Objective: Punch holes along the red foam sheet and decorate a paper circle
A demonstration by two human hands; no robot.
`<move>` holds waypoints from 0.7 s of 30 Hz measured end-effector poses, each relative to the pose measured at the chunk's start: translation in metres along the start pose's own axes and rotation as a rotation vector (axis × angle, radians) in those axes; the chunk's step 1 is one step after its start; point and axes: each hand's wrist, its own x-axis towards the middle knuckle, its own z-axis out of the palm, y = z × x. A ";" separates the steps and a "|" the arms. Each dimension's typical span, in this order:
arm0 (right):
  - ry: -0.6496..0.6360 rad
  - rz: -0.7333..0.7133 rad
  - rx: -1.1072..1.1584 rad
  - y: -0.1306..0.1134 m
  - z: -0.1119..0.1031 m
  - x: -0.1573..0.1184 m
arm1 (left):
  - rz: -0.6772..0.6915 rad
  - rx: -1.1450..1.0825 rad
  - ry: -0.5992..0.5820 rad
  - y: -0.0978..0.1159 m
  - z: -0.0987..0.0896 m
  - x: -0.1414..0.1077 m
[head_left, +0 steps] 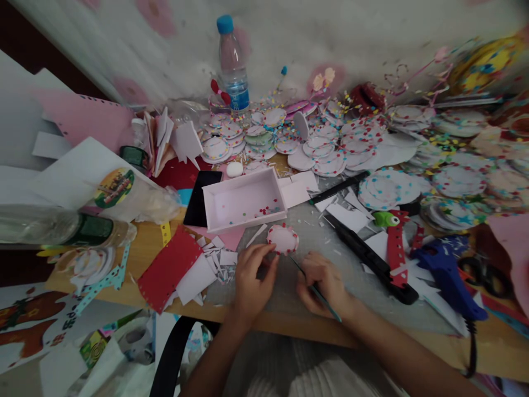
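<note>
My left hand (252, 275) rests on the table with its fingertips pinching the left edge of a small round white disc (283, 239) trimmed with pink dots. My right hand (324, 284) grips a thin green-handled tool (316, 289) like a pen, its tip pointing up-left toward the disc. Just beyond the disc stands a shallow white box (243, 201) with several coloured dots scattered inside.
Many decorated round discs (326, 146) pile up at the back and right. A water bottle (232, 63) stands at the back. A blue glue gun (448, 275), a black utility knife (370, 256), a red foam sheet (167, 267), a black phone (200, 204) and paper scraps surround my hands.
</note>
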 end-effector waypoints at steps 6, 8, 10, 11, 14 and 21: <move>-0.008 -0.015 -0.014 0.000 0.002 0.000 | -0.016 -0.015 0.014 0.000 0.000 0.000; -0.007 -0.018 -0.016 0.001 0.002 -0.001 | -0.016 -0.016 0.020 0.000 0.000 -0.001; -0.013 -0.018 -0.019 0.001 0.002 -0.002 | -0.017 -0.016 0.024 0.000 0.000 -0.001; -0.018 -0.017 -0.021 0.001 0.002 -0.002 | -0.017 -0.016 0.026 0.000 0.000 -0.001; -0.027 -0.014 -0.024 0.001 0.001 -0.001 | -0.018 -0.018 0.027 -0.001 0.001 -0.001; 0.041 -0.030 -0.007 0.001 0.002 -0.002 | -0.018 -0.016 0.012 0.000 0.000 0.001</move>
